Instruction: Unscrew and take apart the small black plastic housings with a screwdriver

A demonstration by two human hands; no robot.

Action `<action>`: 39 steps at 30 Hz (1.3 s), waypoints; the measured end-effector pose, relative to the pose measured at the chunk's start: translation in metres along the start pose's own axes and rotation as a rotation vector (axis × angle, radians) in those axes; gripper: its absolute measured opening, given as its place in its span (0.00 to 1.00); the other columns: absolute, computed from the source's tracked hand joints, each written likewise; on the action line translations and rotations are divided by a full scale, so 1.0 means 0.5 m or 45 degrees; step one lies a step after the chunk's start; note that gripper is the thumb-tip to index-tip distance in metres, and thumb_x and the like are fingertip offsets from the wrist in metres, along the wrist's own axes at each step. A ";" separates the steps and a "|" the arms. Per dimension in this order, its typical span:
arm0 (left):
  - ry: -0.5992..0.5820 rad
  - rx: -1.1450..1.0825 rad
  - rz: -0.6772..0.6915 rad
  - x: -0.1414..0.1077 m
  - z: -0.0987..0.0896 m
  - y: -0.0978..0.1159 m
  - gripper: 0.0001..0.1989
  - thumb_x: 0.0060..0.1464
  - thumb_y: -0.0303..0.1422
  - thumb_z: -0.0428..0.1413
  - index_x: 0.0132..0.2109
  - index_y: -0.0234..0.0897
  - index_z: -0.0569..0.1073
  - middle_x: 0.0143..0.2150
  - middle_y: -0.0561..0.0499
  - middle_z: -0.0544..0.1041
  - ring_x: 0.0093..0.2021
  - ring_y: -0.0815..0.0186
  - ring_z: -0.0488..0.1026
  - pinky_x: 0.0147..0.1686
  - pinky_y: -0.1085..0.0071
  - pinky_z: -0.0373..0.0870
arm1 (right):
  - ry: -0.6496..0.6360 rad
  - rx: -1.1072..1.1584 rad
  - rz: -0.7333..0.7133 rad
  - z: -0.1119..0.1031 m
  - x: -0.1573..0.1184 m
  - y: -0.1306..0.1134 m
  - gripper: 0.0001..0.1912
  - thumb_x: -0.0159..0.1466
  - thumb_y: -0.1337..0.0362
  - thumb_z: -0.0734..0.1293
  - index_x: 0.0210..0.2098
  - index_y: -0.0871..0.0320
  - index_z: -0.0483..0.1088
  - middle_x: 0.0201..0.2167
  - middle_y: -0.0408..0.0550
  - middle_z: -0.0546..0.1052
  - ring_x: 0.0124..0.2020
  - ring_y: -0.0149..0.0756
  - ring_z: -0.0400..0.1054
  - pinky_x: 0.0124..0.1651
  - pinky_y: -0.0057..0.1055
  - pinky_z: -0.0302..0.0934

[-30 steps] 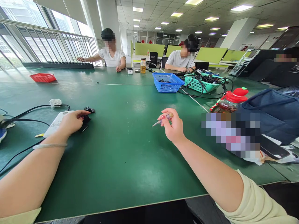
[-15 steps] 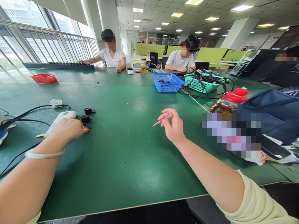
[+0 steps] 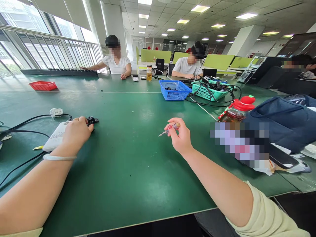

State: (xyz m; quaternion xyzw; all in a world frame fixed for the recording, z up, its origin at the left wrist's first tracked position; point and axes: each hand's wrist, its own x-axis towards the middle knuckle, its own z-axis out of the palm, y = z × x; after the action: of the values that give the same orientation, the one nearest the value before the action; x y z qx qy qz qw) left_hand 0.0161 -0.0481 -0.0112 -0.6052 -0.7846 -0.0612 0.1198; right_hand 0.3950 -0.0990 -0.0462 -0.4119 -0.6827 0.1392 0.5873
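My left hand [image 3: 78,131] is at the left, its fingers closed around part of some small black pieces [image 3: 92,120] on the green table [image 3: 138,171]. It partly covers a white box [image 3: 54,136] with black cables running to it. Between the thumb and fingers of my right hand [image 3: 181,135] is a small pen-like tool [image 3: 174,127], its thin metal tip pointing left, above the table. Which black piece my left fingers grip is partly hidden.
A blue basket [image 3: 175,90] and a green basket [image 3: 209,92] full of cables stand farther back. On the right are a red-lidded jar [image 3: 235,110] and a dark blue bag [image 3: 283,121]. A red tray [image 3: 43,86] lies far left. Two people sit across the table.
My left hand has moved forward and right, from the white box onto the black pieces. My right hand keeps its hold on the tool. The whole view has shifted slightly.
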 end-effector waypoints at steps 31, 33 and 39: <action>-0.095 0.061 0.019 -0.006 0.016 -0.025 0.26 0.63 0.46 0.47 0.59 0.30 0.69 0.47 0.33 0.78 0.50 0.46 0.75 0.47 0.59 0.70 | -0.011 0.018 -0.015 -0.001 0.001 -0.004 0.07 0.69 0.58 0.60 0.44 0.52 0.65 0.30 0.44 0.78 0.27 0.34 0.72 0.35 0.35 0.68; -0.075 0.063 0.026 -0.007 0.014 -0.024 0.26 0.63 0.45 0.47 0.58 0.30 0.70 0.48 0.32 0.78 0.50 0.46 0.75 0.46 0.59 0.71 | -0.011 0.014 -0.010 -0.001 0.001 -0.005 0.07 0.69 0.58 0.60 0.43 0.52 0.65 0.30 0.44 0.78 0.27 0.34 0.72 0.35 0.35 0.68; -0.045 0.077 0.043 -0.016 0.005 -0.026 0.24 0.64 0.43 0.44 0.56 0.30 0.71 0.53 0.33 0.75 0.51 0.46 0.74 0.45 0.60 0.71 | -0.010 0.018 -0.013 -0.001 0.001 -0.008 0.07 0.69 0.58 0.60 0.44 0.52 0.65 0.30 0.44 0.78 0.27 0.35 0.72 0.35 0.35 0.68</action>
State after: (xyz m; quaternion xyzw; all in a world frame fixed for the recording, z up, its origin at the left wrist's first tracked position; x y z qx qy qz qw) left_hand 0.0054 -0.0586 -0.0151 -0.6154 -0.7779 -0.0247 0.1250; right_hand 0.3940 -0.1012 -0.0427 -0.4037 -0.6861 0.1429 0.5882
